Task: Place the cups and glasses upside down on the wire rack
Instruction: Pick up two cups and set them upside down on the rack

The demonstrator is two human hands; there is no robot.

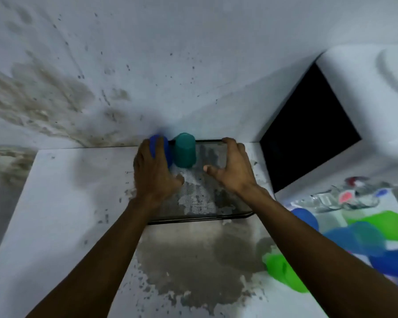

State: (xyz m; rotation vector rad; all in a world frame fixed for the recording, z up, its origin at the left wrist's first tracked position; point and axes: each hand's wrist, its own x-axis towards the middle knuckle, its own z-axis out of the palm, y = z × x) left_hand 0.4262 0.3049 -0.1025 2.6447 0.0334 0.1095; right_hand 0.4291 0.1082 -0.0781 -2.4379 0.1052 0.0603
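Observation:
A dark wire mesh rack (pixel 228 207) lies flat on the white counter by the wall. A teal cup (pixel 184 149) stands upside down at its far left part. Left of it is a blue cup (pixel 164 149), also upside down, with my left hand (pixel 154 171) wrapped around it at the rack's far left corner. My right hand (pixel 231 166) hovers over the rack's far right part, fingers spread, holding nothing. To the right on the counter lie more cups: blue (pixel 305 218), teal-blue (pixel 359 237), green (pixel 386 222) and another green (pixel 283 269), plus clear glasses (pixel 338 199).
A stained white wall rises right behind the rack. A dark rectangular opening (pixel 308 134) gapes at the right of the rack. The white counter (pixel 62 214) has a worn grey patch in front of the rack.

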